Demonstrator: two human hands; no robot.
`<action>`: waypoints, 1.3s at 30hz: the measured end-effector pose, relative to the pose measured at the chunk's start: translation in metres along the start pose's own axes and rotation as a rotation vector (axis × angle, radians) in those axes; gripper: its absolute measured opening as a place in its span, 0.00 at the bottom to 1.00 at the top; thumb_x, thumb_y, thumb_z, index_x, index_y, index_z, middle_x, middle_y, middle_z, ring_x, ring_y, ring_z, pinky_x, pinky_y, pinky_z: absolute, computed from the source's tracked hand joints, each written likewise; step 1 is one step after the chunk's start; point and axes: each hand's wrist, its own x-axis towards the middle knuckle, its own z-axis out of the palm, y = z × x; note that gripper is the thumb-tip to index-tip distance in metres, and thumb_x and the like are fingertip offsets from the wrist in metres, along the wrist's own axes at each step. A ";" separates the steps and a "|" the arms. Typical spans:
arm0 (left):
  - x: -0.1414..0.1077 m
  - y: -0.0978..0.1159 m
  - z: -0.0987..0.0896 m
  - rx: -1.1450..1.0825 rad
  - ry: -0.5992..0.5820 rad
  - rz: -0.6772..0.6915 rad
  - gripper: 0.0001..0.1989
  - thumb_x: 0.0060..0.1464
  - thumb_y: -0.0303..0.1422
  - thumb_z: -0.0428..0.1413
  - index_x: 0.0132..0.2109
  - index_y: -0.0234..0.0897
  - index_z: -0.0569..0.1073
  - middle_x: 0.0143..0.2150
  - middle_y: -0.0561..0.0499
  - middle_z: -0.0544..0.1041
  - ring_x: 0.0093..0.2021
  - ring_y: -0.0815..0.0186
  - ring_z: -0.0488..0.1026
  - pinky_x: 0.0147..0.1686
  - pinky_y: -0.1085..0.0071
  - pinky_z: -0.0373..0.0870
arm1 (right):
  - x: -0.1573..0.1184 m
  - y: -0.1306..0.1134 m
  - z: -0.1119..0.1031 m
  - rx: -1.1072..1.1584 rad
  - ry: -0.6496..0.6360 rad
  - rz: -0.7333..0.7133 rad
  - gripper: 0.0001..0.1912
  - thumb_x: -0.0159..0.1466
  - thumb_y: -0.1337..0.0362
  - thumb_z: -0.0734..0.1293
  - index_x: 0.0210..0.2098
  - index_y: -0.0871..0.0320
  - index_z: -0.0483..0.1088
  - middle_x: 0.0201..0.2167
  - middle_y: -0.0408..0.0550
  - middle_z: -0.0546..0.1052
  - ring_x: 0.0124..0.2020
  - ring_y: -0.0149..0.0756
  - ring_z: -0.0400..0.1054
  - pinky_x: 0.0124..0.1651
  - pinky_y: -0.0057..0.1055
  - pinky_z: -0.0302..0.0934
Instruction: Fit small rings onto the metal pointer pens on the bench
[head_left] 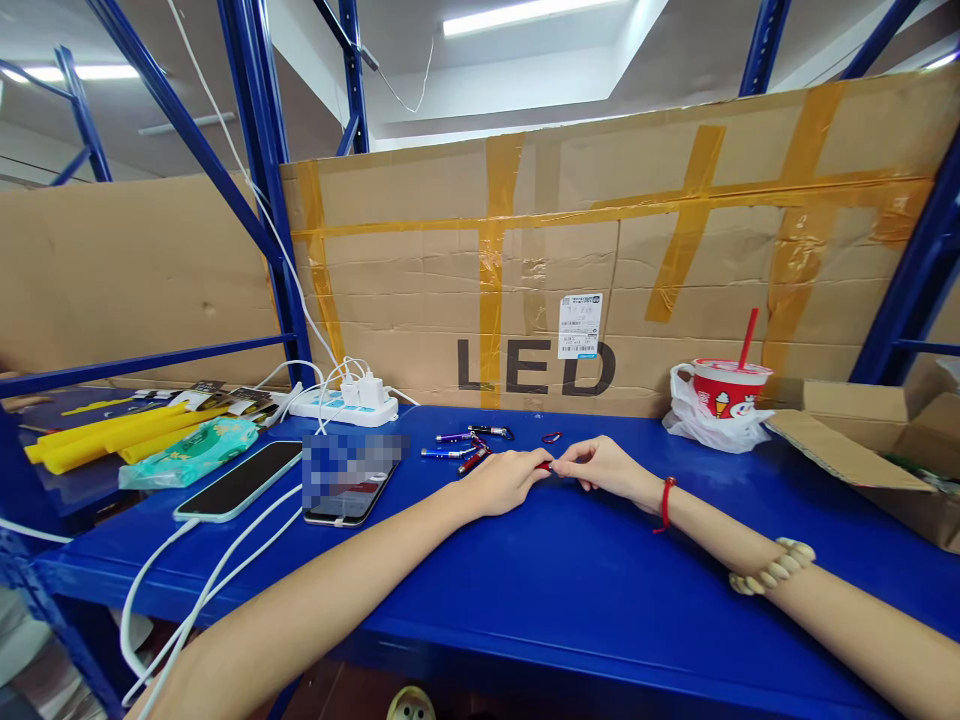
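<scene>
My left hand (506, 482) is closed over a small red piece (546, 465), and only its end shows beyond the fingertips. From the other side my right hand (606, 468) pinches at that same end with thumb and forefinger. The fingers hide most of the piece, so its kind is unclear. Just behind my left hand lie several small metal tubes with clips, like keychain flashlights, among them a blue one (442, 454), a purple one (454, 437) and a black one (487, 431). A loose red carabiner (552, 437) rests on the blue table behind the fingertips.
Two phones, one dark-screened (240, 480) and one partly blurred (352, 490), lie left with white cables. A white power strip (345, 405) stands behind them. On the right are a red cup (726, 388) in a plastic bag and an open cardboard box (862, 455).
</scene>
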 end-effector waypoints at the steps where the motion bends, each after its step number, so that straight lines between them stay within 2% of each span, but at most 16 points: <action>1: 0.000 0.000 0.000 -0.004 0.000 -0.007 0.13 0.60 0.35 0.37 0.50 0.43 0.59 0.46 0.50 0.71 0.44 0.62 0.70 0.39 0.68 0.66 | 0.000 -0.001 0.000 0.005 -0.002 0.001 0.20 0.46 0.48 0.68 0.22 0.62 0.72 0.15 0.41 0.67 0.15 0.23 0.54 0.19 0.24 0.48; 5: -0.001 0.002 -0.002 -0.018 -0.005 -0.026 0.14 0.60 0.36 0.37 0.52 0.43 0.57 0.45 0.50 0.72 0.43 0.61 0.70 0.39 0.66 0.66 | -0.001 -0.004 0.000 0.014 -0.008 0.012 0.20 0.47 0.48 0.67 0.23 0.62 0.72 0.15 0.41 0.66 0.15 0.23 0.54 0.19 0.24 0.47; 13: 0.000 0.001 -0.001 -0.038 0.009 -0.012 0.13 0.60 0.35 0.38 0.48 0.41 0.61 0.46 0.50 0.71 0.44 0.63 0.69 0.41 0.68 0.65 | -0.002 -0.006 0.001 0.034 -0.010 0.037 0.21 0.46 0.46 0.67 0.21 0.61 0.71 0.16 0.42 0.67 0.16 0.23 0.54 0.19 0.24 0.47; 39: 0.001 0.001 0.000 -0.033 0.006 -0.043 0.13 0.60 0.37 0.37 0.48 0.41 0.60 0.45 0.49 0.71 0.43 0.61 0.70 0.39 0.67 0.66 | 0.002 -0.005 -0.002 0.117 -0.083 0.072 0.20 0.45 0.48 0.69 0.23 0.62 0.70 0.17 0.40 0.66 0.17 0.21 0.54 0.19 0.23 0.45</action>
